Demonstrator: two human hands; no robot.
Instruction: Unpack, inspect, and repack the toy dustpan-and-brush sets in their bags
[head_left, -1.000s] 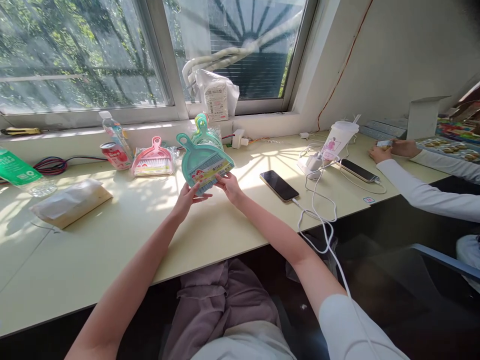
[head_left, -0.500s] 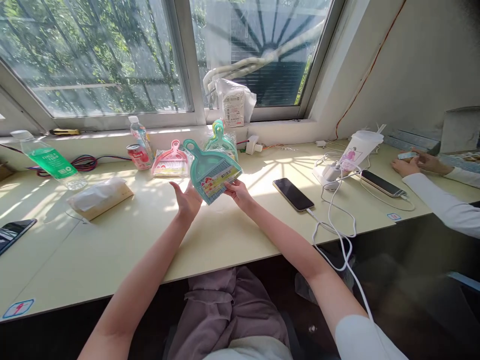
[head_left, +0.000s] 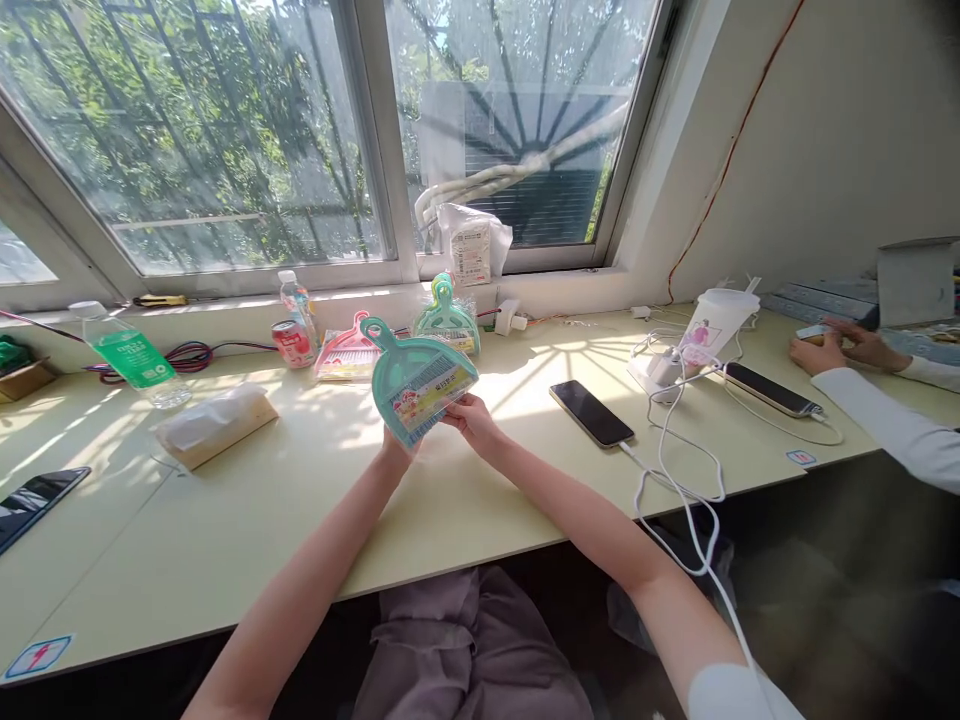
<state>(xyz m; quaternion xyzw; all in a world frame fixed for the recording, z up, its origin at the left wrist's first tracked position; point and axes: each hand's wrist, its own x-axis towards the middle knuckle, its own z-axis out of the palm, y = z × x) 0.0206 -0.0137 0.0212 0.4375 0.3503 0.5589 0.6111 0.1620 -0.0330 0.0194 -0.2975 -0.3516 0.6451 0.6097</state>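
A green toy dustpan with a small brush and a printed label (head_left: 414, 375) is held up over the table, its handle pointing up and left. My right hand (head_left: 472, 415) grips its lower right edge, thumb on the front. Behind the lower left part of the dustpan is my left hand (head_left: 400, 446); its fingers are hidden, so its hold cannot be made out. Farther back, a pink dustpan set (head_left: 349, 350) lies in clear wrapping, partly covered by the green one. More green dustpan sets (head_left: 448, 318) in clear wrapping stand against the sill.
At left are a tissue pack (head_left: 217, 420), a green-labelled bottle (head_left: 135, 355) and a drink can (head_left: 292, 343). A phone (head_left: 592, 412) with a charging cable lies right of my hands, near a plastic cup (head_left: 709, 330). Another person's hands (head_left: 829, 350) hold a small object at far right.
My left hand has gone from beside the dustpan, thumb spread, to behind it. The dustpan has tilted slightly. The whole view has shifted, with things appearing lower.
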